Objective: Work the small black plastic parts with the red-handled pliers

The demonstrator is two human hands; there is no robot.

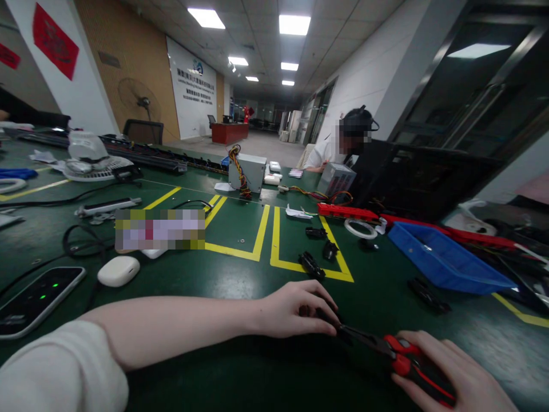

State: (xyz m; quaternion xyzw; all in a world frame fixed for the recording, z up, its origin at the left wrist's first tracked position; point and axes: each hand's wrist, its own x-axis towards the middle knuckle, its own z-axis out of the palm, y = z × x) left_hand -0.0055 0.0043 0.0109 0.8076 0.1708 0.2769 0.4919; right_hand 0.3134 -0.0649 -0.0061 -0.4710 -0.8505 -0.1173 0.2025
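Observation:
My left hand (pixel 295 309) lies on the green table with its fingers curled round a small black part (pixel 319 312), which is mostly hidden under them. My right hand (pixel 454 372) at the bottom right is closed on the red-and-black handles of a pair of pliers (pixel 398 355). The pliers' dark jaws reach left and meet the black part at my left fingertips. Several similar black parts (pixel 312 264) lie just beyond, inside a yellow-taped rectangle.
A blue plastic bin (pixel 446 260) stands at the right, with a roll of white tape (pixel 360 228) and a red strip behind it. A white earbud case (pixel 118 270), a phone-like device (pixel 36 297) and cables lie at the left. Another person sits across the table beside power supply boxes (pixel 249 171).

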